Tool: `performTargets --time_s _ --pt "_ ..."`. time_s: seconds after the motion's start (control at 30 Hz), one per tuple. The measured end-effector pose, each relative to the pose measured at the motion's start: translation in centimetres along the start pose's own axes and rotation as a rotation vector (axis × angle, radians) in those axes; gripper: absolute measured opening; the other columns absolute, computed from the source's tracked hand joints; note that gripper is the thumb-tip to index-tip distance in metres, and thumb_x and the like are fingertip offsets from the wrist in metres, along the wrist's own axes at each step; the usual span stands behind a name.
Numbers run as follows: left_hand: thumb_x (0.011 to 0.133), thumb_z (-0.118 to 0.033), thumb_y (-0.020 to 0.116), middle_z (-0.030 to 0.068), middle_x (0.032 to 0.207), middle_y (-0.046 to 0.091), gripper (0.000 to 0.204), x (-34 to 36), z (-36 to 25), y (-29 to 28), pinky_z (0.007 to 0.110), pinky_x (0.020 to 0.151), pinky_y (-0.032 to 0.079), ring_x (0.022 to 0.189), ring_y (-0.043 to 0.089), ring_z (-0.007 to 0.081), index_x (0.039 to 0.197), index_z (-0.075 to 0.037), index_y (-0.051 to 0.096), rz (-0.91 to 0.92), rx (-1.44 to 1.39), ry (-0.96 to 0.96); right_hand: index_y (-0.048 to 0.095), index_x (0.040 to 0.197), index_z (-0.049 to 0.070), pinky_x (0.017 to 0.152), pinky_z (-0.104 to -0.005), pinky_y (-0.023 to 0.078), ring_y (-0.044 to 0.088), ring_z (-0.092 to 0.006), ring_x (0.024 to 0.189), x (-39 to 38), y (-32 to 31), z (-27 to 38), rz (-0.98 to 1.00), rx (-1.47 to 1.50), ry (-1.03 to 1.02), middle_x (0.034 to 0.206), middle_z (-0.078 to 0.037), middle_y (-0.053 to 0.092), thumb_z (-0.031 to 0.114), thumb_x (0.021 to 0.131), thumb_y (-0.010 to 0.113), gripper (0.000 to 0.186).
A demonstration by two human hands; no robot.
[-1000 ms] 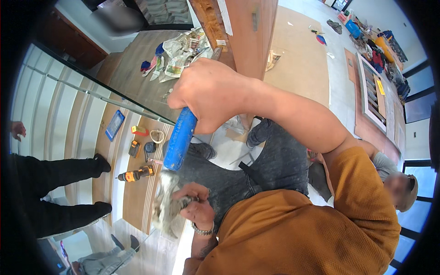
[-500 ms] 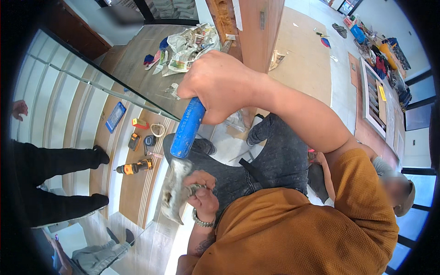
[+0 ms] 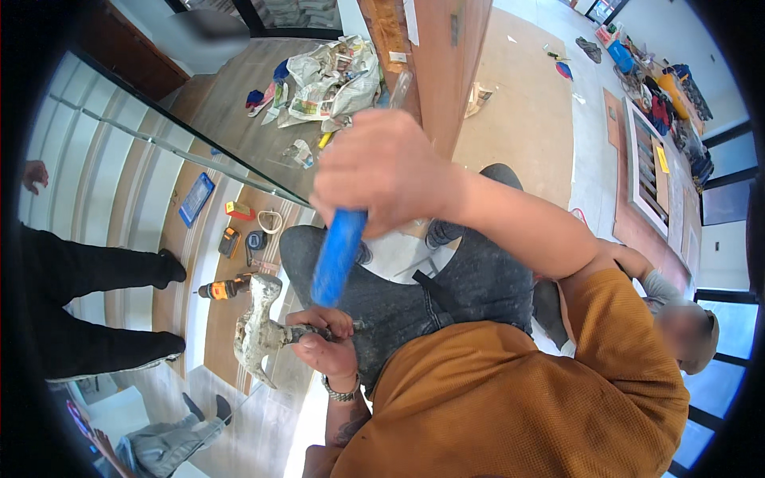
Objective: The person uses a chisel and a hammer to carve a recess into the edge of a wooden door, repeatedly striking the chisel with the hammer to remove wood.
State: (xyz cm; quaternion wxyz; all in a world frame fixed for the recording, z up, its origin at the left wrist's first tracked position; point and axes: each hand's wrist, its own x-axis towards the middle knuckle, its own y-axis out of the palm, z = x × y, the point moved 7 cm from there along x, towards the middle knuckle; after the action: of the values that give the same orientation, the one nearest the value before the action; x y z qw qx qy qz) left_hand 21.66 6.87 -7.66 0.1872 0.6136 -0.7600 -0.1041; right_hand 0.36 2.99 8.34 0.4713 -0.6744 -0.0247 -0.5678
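My left hand, with a metal-banded watch at the wrist, is closed around the short shaft of a claw hammer head. The head is splattered whitish and points left, and the shaft's end sticks out past my fingers over my thigh. Above it, my right hand grips a blue handle, a cylinder hanging downward and blurred by motion. Its lower end is close above my left fingers; whether they touch I cannot tell. The handle's upper end is hidden in my right fist.
On the wooden steps to the left lie a yellow-black drill, a tape measure and a blue case. A glass panel borders them. A sack of debris lies ahead. A person is close on the right.
The hammer head has moved left and turned, so its shaft now shows through my left hand. My right hand has shifted slightly right, and the blue handle's lower end has dropped.
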Motion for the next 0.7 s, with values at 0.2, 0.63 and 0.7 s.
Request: performTargets --time_s 0.2,0.63,0.7 --pt "0.090 -0.061 0.057 0.0058 0.058 0.042 0.058 0.3 -0.4 0.4 0.026 0.043 0.036 0.047 0.040 0.0133 0.089 -0.006 0.040 0.043 -0.001 -0.008 0.050 0.059 0.014 0.047 -0.0338 0.036 0.052 -0.0195 0.050 0.6 0.6 -1.2 -0.143 0.016 -0.024 0.055 0.001 0.042 0.017 0.064 0.073 0.023" --pt "0.091 -0.059 0.058 0.0050 0.060 0.042 0.057 -0.3 0.3 -0.2 0.027 0.044 0.036 0.050 0.041 0.0133 0.089 -0.005 0.041 0.017 -0.056 -0.090 0.040 0.056 0.010 0.044 -0.0391 0.034 0.047 -0.0287 0.049 0.9 -1.8 -1.7 0.026 0.241 0.071 0.054 -0.005 0.040 0.017 0.063 0.072 0.033" --pt "0.091 -0.060 0.058 0.0050 0.061 0.042 0.057 -0.5 0.7 -1.0 0.027 0.044 0.036 0.050 0.041 0.0133 0.089 -0.005 0.041 0.014 -0.021 -0.071 0.052 0.059 0.013 0.048 -0.0403 0.042 0.058 -0.0292 0.055 1.5 -2.4 -0.1 0.082 0.199 0.029 0.057 -0.004 0.051 0.023 0.053 0.072 0.023"
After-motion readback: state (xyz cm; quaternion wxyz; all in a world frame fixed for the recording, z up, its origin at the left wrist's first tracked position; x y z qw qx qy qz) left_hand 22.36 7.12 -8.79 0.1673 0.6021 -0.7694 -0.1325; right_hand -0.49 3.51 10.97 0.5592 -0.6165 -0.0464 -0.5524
